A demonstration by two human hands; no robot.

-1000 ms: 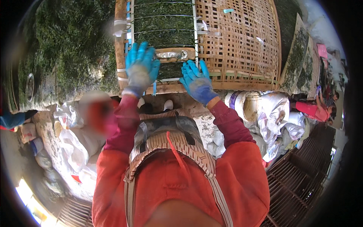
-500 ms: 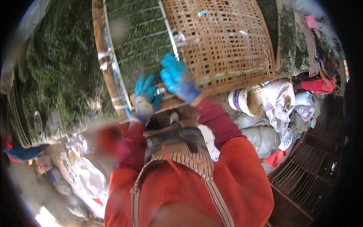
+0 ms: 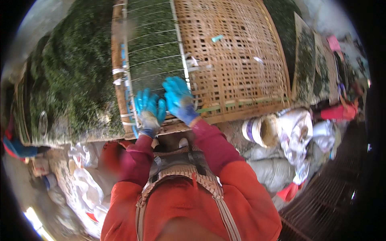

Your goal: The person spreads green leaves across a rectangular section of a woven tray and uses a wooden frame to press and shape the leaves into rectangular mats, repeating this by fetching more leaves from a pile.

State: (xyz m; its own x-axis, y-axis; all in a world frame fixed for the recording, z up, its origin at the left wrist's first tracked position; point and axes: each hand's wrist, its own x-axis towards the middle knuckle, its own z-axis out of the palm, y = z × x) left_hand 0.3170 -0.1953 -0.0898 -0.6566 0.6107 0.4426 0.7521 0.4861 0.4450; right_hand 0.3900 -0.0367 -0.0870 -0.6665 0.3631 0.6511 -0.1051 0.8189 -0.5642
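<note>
My left hand (image 3: 148, 108), in a blue glove with a pale cuff, lies fingers apart at the near end of a long panel of dark green shredded, leafy material (image 3: 155, 60). Thin pale cross bars run over this panel between two light side rails. Beside it, my right hand (image 3: 177, 98), also blue-gloved, is stretched out near the right rail (image 3: 181, 52). Both palms face down and neither hand shows anything held. Whether the fingertips press on the material or hover just over it, I cannot tell.
To the right lies a woven bamboo mat (image 3: 233, 52) with a small teal piece (image 3: 217, 38) on it. A heap of green material (image 3: 76, 72) spreads left of a wooden beam (image 3: 117, 60). White bucket (image 3: 261, 130) and plastic bags (image 3: 295, 128) stand lower right; a person (image 3: 341, 111) is beyond.
My hands have come down flatter and more side by side at the panel's near end. The right hand has moved slightly left and nearer. The view has shifted a little.
</note>
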